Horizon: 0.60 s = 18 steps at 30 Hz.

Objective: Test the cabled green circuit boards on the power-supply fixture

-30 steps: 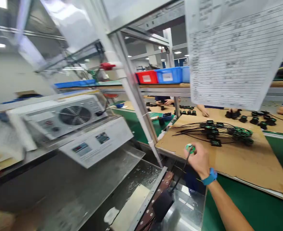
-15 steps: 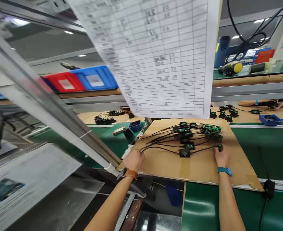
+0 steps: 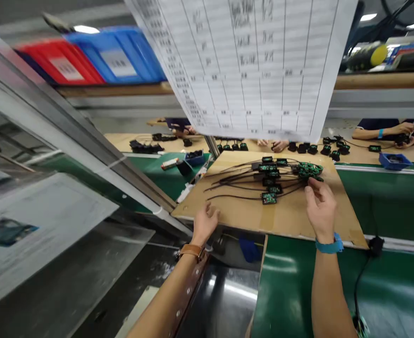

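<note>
A bundle of black cables with small circuit boards in black housings lies on a cardboard sheet. The cables' right ends meet in a pile of green circuit boards. At the sheet's left front, my left hand is open, fingers curved and apart, just below the loose tip of the nearest cable. My right hand is open too, its thumb apart from the fingers. Those fingertips reach the lower edge of the green pile; whether they touch it I cannot tell.
A printed sheet hangs in front, above the cardboard. A metal post slants down at the left. Across the green belt, co-workers' hands handle black parts near a blue bin. Red and blue bins stand on a shelf.
Both hands have let go of the nearest cable and its board, which now lie with the others. My fingers have opened. The view has tilted down.
</note>
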Tool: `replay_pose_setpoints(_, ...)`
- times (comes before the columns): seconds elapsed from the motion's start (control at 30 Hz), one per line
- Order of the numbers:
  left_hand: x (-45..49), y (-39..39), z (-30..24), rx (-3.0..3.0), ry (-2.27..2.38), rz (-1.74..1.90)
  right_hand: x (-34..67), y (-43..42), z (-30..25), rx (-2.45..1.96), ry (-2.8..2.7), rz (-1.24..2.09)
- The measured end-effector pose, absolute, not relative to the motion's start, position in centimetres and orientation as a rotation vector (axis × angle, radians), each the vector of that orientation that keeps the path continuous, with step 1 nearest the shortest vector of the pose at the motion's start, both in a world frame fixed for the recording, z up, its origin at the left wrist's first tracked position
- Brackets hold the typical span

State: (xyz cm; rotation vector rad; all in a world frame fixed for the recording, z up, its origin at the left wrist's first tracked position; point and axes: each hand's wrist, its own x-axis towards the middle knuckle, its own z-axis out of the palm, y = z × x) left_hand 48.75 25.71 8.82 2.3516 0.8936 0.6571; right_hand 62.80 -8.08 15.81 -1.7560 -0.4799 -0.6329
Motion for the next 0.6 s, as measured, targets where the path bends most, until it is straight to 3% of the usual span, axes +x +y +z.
replay_pose_setpoints(0.07,46.0,23.2,7.9,2.363,0.775,0.634,59.0,-10.2,18.2,-1.812,-0.534,-0.707)
replay_pose_setpoints(0.17,41.7,19.8,7.1,2.336,0.642,0.645,55.4,-15.1,18.8,-2.23,-0.54,-0.594)
replay_pose_setpoints(0.33,36.1,16.4,6.4,2.229,0.588,0.708,49.9,-23.0,13.3,-3.148,-0.304,0.181)
replay_pose_setpoints(0.43,34.7,14.7,6.2,2.205,0.583,0.748,46.9,-24.8,8.5,-3.115,-0.28,0.508)
replay_pose_setpoints(0.53,34.4,12.9,6.8,2.178,0.526,0.754,46.4,-26.7,6.3,-2.975,-0.157,0.394)
replay_pose_setpoints(0.6,34.3,11.8,7.5,2.149,0.467,0.75,47.5,-29.0,7.8,-2.906,0.033,0.225)
